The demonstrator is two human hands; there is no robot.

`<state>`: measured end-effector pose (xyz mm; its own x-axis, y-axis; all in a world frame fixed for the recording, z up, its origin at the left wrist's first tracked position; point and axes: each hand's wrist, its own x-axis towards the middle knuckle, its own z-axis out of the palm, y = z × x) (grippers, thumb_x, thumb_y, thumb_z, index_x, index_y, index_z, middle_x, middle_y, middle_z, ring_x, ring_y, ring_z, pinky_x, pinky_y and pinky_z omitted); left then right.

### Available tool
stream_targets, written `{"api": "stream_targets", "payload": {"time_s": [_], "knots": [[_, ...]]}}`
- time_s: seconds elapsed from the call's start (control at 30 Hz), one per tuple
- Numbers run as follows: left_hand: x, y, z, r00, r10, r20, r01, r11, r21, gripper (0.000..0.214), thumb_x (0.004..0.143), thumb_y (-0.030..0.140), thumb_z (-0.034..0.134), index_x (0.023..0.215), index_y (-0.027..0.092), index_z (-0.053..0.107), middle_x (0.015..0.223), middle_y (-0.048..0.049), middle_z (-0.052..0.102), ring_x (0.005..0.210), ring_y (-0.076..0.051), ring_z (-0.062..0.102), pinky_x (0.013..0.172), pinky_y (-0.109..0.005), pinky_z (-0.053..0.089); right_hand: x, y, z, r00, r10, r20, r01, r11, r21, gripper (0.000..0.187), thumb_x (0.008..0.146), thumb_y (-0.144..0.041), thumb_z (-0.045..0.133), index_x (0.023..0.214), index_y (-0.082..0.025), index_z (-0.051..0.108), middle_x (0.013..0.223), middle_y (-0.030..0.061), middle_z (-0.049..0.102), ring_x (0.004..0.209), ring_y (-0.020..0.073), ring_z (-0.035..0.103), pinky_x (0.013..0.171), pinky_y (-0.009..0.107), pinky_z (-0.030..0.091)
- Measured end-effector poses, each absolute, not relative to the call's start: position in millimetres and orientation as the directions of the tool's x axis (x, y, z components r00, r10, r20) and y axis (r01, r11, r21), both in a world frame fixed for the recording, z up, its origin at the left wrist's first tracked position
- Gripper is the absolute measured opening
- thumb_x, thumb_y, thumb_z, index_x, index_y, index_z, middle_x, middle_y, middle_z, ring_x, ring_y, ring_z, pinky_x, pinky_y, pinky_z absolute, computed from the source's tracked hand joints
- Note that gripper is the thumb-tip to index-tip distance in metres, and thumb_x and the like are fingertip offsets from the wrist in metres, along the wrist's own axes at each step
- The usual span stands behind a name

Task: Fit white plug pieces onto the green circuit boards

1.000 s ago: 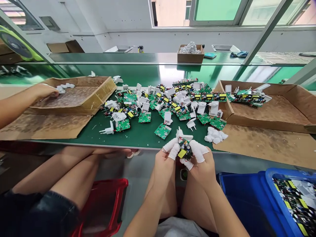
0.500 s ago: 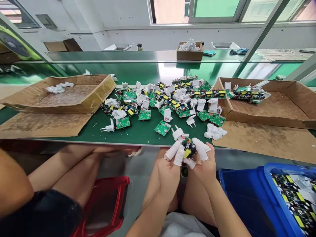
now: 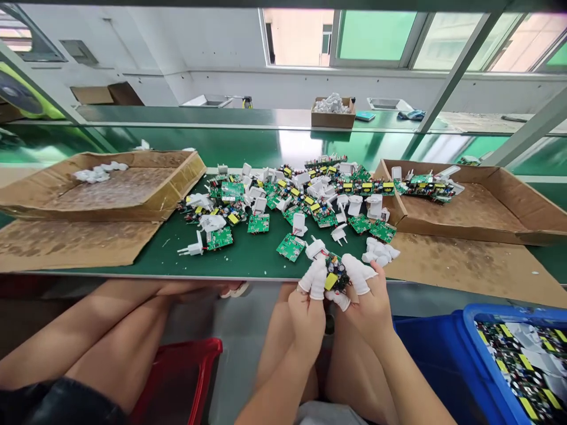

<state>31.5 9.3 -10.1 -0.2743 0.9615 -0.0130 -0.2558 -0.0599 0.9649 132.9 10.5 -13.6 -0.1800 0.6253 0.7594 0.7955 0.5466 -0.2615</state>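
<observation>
Left hand (image 3: 309,310) and right hand (image 3: 371,298), white covers (image 3: 355,273) on their fingers, both grip one circuit board (image 3: 337,271) at the near edge of the desk (image 3: 248,262). A white plug (image 3: 315,248) is just beside the board, on its far side. Near the right hand, by that same edge, lies a small white heap (image 3: 380,252). Farther in, a pile of boards and plugs (image 3: 312,192) spreads between a left cardboard tray (image 3: 137,182) and a right cardboard tray (image 3: 478,203). Below the desk's near edge, at right, a blue bin (image 3: 485,361) holds more boards.

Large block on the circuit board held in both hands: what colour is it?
Yellow; the block on the held circuit board shows best in the head view.
</observation>
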Motion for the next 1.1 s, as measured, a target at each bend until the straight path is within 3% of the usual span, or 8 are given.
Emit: {"api": "stream_targets", "payload": {"time_s": [0.13, 0.33, 0.47, 0.57, 0.67, 0.77, 0.9, 1.1], "knots": [[20, 25, 4, -0.236, 0.956, 0.176, -0.045, -0.191, 0.981, 0.033, 0.082, 0.037, 0.050, 0.103, 0.016, 0.062, 0.107, -0.0078, 0.058, 0.108, -0.021, 0.048, 0.096, -0.032, 0.038, 128, 33, 2, -0.165, 0.569, 0.806, 0.788, 0.567, -0.239, 0.051, 0.089, -0.031, 0.041, 0.134, -0.016, 0.023, 0.097, 0.0138, 0.058, 0.088, 0.0255, 0.054, 0.087, 0.048, 0.035], [-43, 88, 47, 0.310, 0.930, 0.196, -0.025, -0.198, 0.980, 0.031, 0.072, 0.038, 0.061, 0.095, 0.018, 0.066, 0.094, -0.0085, 0.063, 0.091, -0.025, 0.057, 0.085, -0.035, 0.046, 129, 80, 43, -0.338, 0.584, 0.738, 0.739, 0.651, -0.177, 0.045, 0.089, -0.034, 0.038, 0.130, -0.018, 0.028, 0.096, 0.0127, 0.059, 0.088, 0.0244, 0.056, 0.082, 0.045, 0.039], [-57, 113, 64, 0.139, 0.948, 0.285, 0.027, -0.291, 0.956, 0.026, 0.063, 0.041, 0.069, 0.074, 0.018, 0.071, 0.078, -0.0088, 0.065, 0.077, -0.026, 0.060, 0.076, -0.035, 0.050, 117, 104, 68, -0.427, 0.567, 0.705, 0.698, 0.702, -0.142, 0.047, 0.089, -0.036, 0.036, 0.132, -0.018, 0.025, 0.094, 0.0110, 0.060, 0.086, 0.0233, 0.056, 0.080, 0.043, 0.042], [-54, 125, 62, 0.005, 0.936, 0.353, 0.067, -0.353, 0.933, 0.027, 0.069, 0.042, 0.063, 0.079, 0.018, 0.070, 0.079, -0.0101, 0.064, 0.089, -0.026, 0.057, 0.085, -0.035, 0.046, 109, 129, 74, -0.466, 0.569, 0.678, 0.678, 0.721, -0.139, 0.048, 0.089, -0.035, 0.036, 0.132, -0.018, 0.025, 0.099, 0.0117, 0.059, 0.089, 0.0242, 0.055, 0.079, 0.042, 0.042], [-63, 135, 48, -0.031, 0.978, 0.207, -0.030, -0.208, 0.978, 0.037, 0.076, 0.045, 0.052, 0.093, 0.015, 0.066, 0.095, -0.0112, 0.062, 0.108, -0.024, 0.047, 0.098, -0.036, 0.033, 108, 172, 74, -0.480, 0.617, 0.624, 0.728, 0.677, -0.109, 0.045, 0.087, -0.032, 0.039, 0.129, -0.016, 0.033, 0.097, 0.0120, 0.060, 0.089, 0.0257, 0.055, 0.081, 0.044, 0.040], [-88, 133, 34, -0.112, 0.990, 0.087, -0.062, -0.094, 0.994, 0.047, 0.076, 0.050, 0.050, 0.100, 0.013, 0.063, 0.104, -0.0120, 0.058, 0.113, -0.025, 0.042, 0.103, -0.038, 0.027, 113, 237, 76, -0.386, 0.800, 0.459, 0.871, 0.480, -0.105, 0.045, 0.083, -0.032, 0.047, 0.123, -0.012, 0.042, 0.099, 0.0138, 0.059, 0.095, 0.0290, 0.052, 0.082, 0.042, 0.039], [-106, 110, 20, 0.041, 0.999, -0.017, 0.253, 0.006, 0.968, 0.048, 0.081, 0.048, 0.040, 0.108, 0.013, 0.060, 0.111, -0.0126, 0.055, 0.114, -0.025, 0.042, 0.102, -0.038, 0.029, 119, 328, 84, -0.094, 0.976, 0.199, 0.981, 0.125, -0.148, 0.051, 0.085, -0.037, 0.044, 0.128, -0.010, 0.035, 0.117, 0.0165, 0.049, 0.104, 0.0307, 0.046, 0.082, 0.039, 0.037], [-70, 94, 8, 0.165, 0.983, -0.086, 0.776, -0.075, 0.626, 0.048, 0.078, 0.033, 0.051, 0.117, 0.006, 0.051, 0.122, -0.0189, 0.043, 0.116, -0.034, 0.037, 0.098, -0.048, 0.031, 115, 363, 86, -0.041, 0.998, 0.043, 0.993, 0.046, -0.113, 0.063, 0.085, -0.043, 0.041, 0.131, -0.003, 0.023, 0.117, 0.0245, 0.046, 0.104, 0.0360, 0.045, 0.079, 0.044, 0.037]]}}
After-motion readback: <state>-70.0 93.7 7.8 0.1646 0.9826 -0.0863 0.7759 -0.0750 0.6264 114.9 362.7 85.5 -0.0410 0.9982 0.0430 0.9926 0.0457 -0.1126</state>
